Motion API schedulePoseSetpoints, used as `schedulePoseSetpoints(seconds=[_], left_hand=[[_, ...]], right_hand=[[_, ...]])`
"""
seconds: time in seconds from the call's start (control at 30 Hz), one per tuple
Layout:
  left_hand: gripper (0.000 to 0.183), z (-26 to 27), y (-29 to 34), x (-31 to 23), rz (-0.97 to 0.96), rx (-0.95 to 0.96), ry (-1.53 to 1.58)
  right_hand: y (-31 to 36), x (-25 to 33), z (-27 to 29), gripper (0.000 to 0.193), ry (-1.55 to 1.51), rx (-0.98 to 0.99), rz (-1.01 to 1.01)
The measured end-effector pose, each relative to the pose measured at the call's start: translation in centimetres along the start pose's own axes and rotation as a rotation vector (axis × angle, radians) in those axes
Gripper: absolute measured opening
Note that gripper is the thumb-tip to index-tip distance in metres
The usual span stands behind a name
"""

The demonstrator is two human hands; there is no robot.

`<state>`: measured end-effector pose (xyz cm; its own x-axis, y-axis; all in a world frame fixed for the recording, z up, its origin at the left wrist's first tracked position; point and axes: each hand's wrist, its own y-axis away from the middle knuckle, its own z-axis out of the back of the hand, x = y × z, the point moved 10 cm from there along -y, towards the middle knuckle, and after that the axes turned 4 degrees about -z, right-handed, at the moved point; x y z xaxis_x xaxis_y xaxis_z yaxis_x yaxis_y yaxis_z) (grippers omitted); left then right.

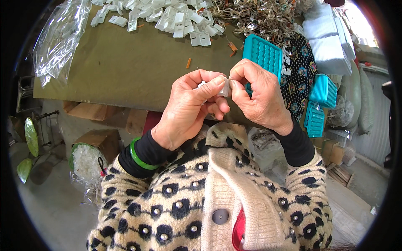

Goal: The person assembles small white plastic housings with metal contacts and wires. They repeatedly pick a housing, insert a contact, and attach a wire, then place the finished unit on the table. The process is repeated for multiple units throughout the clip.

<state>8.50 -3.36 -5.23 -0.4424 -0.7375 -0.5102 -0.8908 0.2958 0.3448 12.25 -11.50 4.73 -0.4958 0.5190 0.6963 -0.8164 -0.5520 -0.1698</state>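
My left hand [184, 104] is closed, holding a small white plastic piece [225, 88] between thumb and fingers above the near edge of the table. A second white bit [201, 84] shows behind that thumb. Close beside it on the right, my right hand [264, 98] pinches thumb and forefinger together at the piece's edge; whatever lies between those fingertips is too small to make out. Many similar white plastic pieces [180, 19] lie heaped at the far side of the table. To their right spreads a tangled pile of clear and brownish looped parts [259, 16].
A teal tray with round bumps [268, 54] lies beyond my right hand on dark patterned cloth [299, 81]. Clear plastic film [60, 39] covers the table's left corner [104, 62]. Teal baskets [323, 91] and stacked white sheets [324, 37] stand right; a bag-lined tub [86, 161] sits lower left.
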Motion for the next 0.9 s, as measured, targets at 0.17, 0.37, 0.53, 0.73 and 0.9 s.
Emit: schedulePoseSetpoints(seconds=[0.17, 0.37, 0.53, 0.73, 0.9], left_hand=[[0.025, 0.5, -0.2, -0.4, -0.014, 0.009, 0.044], [0.025, 0.5, -0.3, -0.3, -0.013, 0.045, 0.060], [0.024, 0.5, -0.3, -0.2, -0.001, 0.051, 0.073], [0.023, 0.3, -0.4, -0.5, 0.001, 0.042, 0.087], [0.018, -0.2, -0.4, -0.5, -0.008, 0.053, 0.104]], right_hand=[[0.0, 0.5, -0.3, 0.011, -0.018, -0.024, 0.026], [0.0, 0.4, -0.6, 0.012, -0.011, -0.057, 0.031], [0.1, 0.5, -1.1, 0.010, -0.009, -0.065, 0.051], [0.1, -0.5, -0.7, 0.011, -0.146, -0.016, -0.069], [0.0, 0.4, -0.2, 0.014, -0.086, -0.067, 0.042]])
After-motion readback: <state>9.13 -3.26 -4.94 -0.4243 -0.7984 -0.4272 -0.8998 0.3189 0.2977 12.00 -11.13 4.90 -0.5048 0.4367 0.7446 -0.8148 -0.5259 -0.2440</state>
